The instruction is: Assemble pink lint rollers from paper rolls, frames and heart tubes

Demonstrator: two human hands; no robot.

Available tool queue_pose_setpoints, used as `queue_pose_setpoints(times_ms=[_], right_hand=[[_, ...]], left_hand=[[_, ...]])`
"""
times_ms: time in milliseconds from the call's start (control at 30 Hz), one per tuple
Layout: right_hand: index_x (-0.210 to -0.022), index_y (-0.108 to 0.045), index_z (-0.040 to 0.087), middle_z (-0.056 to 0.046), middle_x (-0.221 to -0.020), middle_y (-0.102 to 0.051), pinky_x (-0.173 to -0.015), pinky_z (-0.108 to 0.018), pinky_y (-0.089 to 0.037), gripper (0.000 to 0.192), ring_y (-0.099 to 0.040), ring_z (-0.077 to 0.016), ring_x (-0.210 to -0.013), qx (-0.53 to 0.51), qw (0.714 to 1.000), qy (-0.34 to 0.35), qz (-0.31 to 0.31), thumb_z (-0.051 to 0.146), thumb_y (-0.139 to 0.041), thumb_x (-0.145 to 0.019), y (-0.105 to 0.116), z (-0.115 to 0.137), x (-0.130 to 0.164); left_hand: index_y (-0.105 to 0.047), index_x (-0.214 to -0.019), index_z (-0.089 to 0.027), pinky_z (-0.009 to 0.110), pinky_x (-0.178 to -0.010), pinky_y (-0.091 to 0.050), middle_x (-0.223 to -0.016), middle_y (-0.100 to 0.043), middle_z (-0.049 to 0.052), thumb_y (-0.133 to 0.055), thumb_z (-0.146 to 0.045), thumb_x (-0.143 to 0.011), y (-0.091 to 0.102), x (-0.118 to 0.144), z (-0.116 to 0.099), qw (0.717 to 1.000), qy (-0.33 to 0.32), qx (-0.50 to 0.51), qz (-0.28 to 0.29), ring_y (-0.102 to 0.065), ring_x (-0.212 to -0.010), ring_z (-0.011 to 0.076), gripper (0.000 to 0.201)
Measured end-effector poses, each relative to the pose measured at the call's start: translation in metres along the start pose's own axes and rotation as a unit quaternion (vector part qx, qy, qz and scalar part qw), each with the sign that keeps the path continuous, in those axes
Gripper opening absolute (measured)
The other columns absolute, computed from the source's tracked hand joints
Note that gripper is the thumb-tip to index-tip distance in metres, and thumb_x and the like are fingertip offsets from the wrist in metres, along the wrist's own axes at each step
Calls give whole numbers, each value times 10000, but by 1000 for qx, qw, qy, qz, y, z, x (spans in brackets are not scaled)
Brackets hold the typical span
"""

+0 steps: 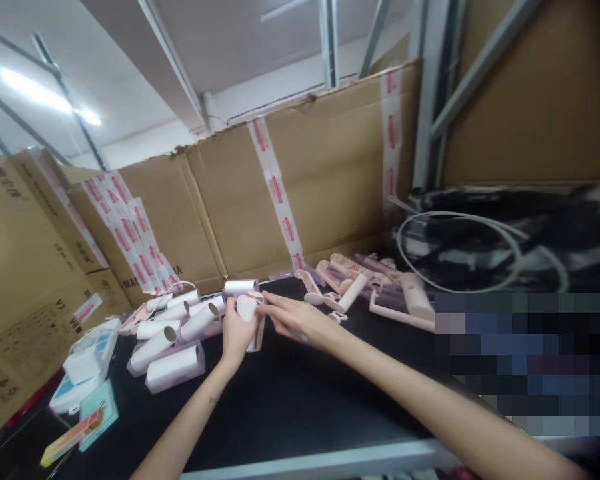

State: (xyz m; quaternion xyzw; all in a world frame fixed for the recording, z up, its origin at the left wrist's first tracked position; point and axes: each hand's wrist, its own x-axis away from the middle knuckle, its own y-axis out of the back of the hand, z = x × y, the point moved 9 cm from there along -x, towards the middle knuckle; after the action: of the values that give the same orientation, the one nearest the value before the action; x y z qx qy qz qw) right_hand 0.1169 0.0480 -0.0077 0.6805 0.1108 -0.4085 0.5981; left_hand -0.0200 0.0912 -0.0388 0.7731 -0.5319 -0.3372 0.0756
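Note:
At the middle of the black work surface, my left hand [239, 339] is closed around a pink-and-white lint roller [255, 339]. My right hand [297, 319] meets it from the right, with its fingertips pressed together at the roller's upper pink part; the exact grip is partly hidden. Left of my hands lie several white paper rolls [174, 368], some in pale purple wrapping. Beyond my right hand is a heap of pink plastic lint roller handles and covers [353, 290].
Cardboard walls [330, 167] close off the back and left. At the left edge sit a blue-and-white box [87, 367], a teal pad [100, 413] and a yellow-orange box cutter [73, 437]. A pale cable [455, 215] loops over black plastic at right. A metal rail [330, 463] edges the front.

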Motion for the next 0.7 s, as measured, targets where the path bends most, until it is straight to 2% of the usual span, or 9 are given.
queue_pose_setpoints(times_ms=[67, 133, 200, 300, 400, 467, 567, 633, 700], right_hand=[[-1080, -594, 188, -143, -1221, -578, -852, -341, -486, 302, -592, -244, -1059, -5, 999, -46, 5, 153, -429, -829, 7, -9, 0], [-1022, -598, 195, -114, -1008, -673, -776, -330, -487, 252, -651, -227, -872, -8, 994, -109, -2, 177, -437, -828, 15, -23, 3], [-959, -594, 186, -80, -800, -683, -712, -321, -471, 214, -648, -216, -729, -4, 987, -160, -25, 185, -423, -829, 26, -40, 6], [-864, -583, 177, -72, -730, -658, -644, -295, -440, 191, -623, -207, -672, 5, 978, -200, -64, 172, -397, -824, 43, -66, 13], [-788, -573, 184, -41, -635, -629, -601, -276, -426, 166, -597, -184, -596, -9, 965, -239, -105, 178, -409, -814, 61, -91, 22], [-780, -572, 183, -36, -633, -631, -617, -281, -443, 185, -604, -179, -608, -33, 955, -260, -141, 216, -399, -837, 73, -100, 27], [-878, -565, 175, -60, -815, -671, -712, -286, -481, 267, -638, -171, -770, -91, 945, -254, -184, 299, -329, -899, 82, -95, 25], [-932, -547, 175, -65, -916, -664, -771, -287, -487, 252, -632, -164, -863, -167, 938, -230, -196, 352, -371, -896, 78, -83, 14], [-925, -538, 176, -61, -937, -647, -800, -304, -488, 223, -620, -170, -894, -269, 922, -206, -185, 376, -503, -833, 64, -70, -2]], left_hand=[[-429, -856, -212, 312, -700, -449, -853, -635, 59, -638, -338, -705, -9, -4, -10, 1000, -1, -7, -8, -619, -824, 222, 287], [-425, -873, -212, 325, -694, -443, -845, -641, 73, -638, -338, -709, -22, -9, -22, 1000, -2, -12, -10, -624, -830, 242, 297], [-421, -884, -213, 321, -670, -439, -823, -648, 76, -641, -365, -712, -40, -14, -36, 1000, -4, -14, -8, -632, -808, 249, 318], [-411, -891, -223, 300, -645, -435, -822, -657, 67, -637, -397, -723, -64, -20, -55, 1000, -12, -14, -5, -643, -783, 237, 331], [-407, -910, -223, 283, -638, -436, -848, -660, 66, -645, -391, -724, -77, -21, -68, 999, -29, -30, 3, -650, -785, 225, 346], [-407, -945, -216, 284, -639, -437, -862, -660, 70, -641, -409, -726, -72, -20, -72, 998, -46, -52, 6, -652, -798, 232, 374], [-423, -984, -210, 306, -661, -432, -853, -661, 75, -625, -441, -732, -51, -17, -73, 992, -78, -102, 2, -650, -829, 267, 397], [-444, -1002, -205, 310, -678, -428, -864, -659, 85, -609, -423, -751, -34, -14, -75, 976, -123, -179, -5, -644, -852, 279, 371], [-458, -1020, -198, 301, -689, -429, -903, -651, 94, -599, -381, -768, -23, -11, -77, 951, -170, -259, -10, -635, -875, 271, 341]])
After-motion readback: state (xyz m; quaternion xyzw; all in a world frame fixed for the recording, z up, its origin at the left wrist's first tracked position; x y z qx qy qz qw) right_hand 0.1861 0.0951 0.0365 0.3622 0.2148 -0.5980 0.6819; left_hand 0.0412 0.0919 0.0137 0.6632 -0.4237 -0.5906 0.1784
